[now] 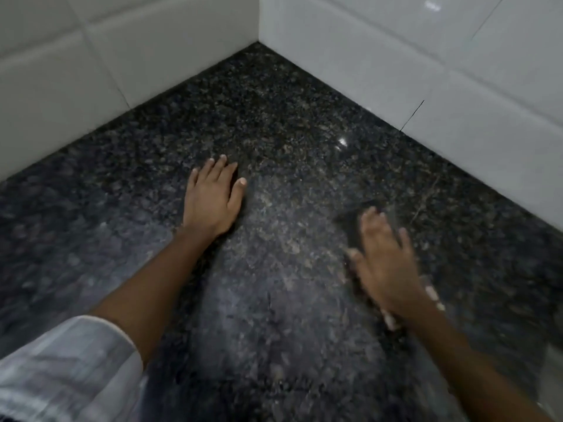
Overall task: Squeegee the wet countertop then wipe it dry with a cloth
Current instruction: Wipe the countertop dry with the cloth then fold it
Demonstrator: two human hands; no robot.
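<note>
A view from above looks down on a dark speckled granite counter (274, 123) that runs into a corner of glossy white wall tiles (396, 56). Two bare hands rest on the stone.

The left hand (213, 199) lies flat, fingers straight and together, palm pressed to the counter; its grip is fully open and has hold of nothing. A rolled pale striped sleeve (70, 367) covers the upper part of that arm.

The right hand (385, 257) is blurred by motion. Its fingers are spread flat, pressing down on a dark cloth (350, 220), whose edge shows just beyond the fingertips; this grip too is open, pinning the cloth rather than clutching it. No squeegee is in view.

The stone between the hands looks hazy and grey, perhaps a film of damp, so this is likely the drying stage. The risks, as a guess: a flat palm may slide off the cloth and leave it behind, a damp cloth may only smear streaks, and the corner by the tiles may go unwiped.
</note>
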